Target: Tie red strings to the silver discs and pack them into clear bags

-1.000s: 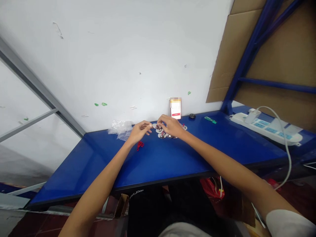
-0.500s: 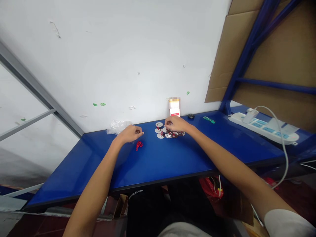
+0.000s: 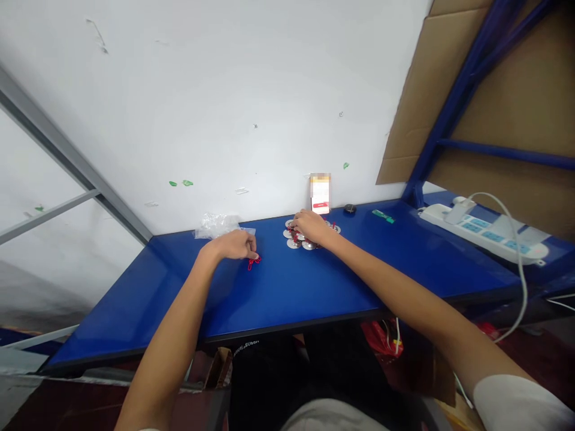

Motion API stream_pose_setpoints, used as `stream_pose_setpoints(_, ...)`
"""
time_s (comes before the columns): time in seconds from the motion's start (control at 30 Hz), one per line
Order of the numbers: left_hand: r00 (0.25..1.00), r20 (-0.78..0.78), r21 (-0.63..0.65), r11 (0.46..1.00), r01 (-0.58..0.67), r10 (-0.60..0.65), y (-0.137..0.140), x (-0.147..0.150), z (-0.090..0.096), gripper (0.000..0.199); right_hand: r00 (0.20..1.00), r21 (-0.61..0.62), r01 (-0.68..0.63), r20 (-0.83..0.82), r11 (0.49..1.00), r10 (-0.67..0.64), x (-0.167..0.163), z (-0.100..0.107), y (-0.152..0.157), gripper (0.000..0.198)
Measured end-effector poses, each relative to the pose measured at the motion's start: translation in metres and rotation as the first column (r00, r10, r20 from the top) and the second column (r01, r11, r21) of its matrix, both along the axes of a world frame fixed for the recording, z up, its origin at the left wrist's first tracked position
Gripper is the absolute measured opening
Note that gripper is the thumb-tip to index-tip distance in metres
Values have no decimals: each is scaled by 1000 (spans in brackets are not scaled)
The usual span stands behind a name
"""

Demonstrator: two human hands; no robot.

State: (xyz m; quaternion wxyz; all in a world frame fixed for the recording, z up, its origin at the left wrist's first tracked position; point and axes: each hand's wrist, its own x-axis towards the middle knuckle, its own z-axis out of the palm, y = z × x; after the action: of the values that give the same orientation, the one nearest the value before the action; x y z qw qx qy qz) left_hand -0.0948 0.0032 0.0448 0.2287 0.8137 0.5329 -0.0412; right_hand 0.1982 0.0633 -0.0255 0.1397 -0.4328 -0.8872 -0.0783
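Observation:
My left hand [image 3: 238, 244] reaches down with thumb and fingers pinched on a small bunch of red cord [image 3: 251, 264], which lies on the blue table [image 3: 287, 293]. My right hand [image 3: 311, 226] is over a cluster of shiny, domed metal discs with red cord loops, which look like finger cymbals [image 3: 294, 243]. Its fingers are bent and closed at the cymbal at the cluster's upper left. The hand covers the middle of the cluster, and its fingertips are partly hidden.
A clear plastic bag [image 3: 218, 225] lies behind my left hand. A phone [image 3: 320, 194] leans on the wall, with a black round object [image 3: 350, 209] and a green item [image 3: 383, 216] to its right. A white power strip [image 3: 484, 233] with a cable lies at the right.
My left hand has lowered onto the red cord, which it was above before. My right hand has shifted slightly left and down over the cymbals. The view has tilted a little.

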Motion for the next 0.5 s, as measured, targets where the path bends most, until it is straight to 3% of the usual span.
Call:
stream_pose_setpoints(0.13,999,12,48,997,52,-52,5,2,-7,28,998,99,-19,67,995,12,5,2,-1,22)
stream_pose_setpoints(0.37,982,75,70,984,166,-171,18,-6,-21,25,994,130,-7,-106,992,21,12,2,0,22)
stream_pose_setpoints(0.5,962,116,65,968,242,-248,21,-6,-23,30,978,228,-15,-200,974,62,16,6,-2,26)
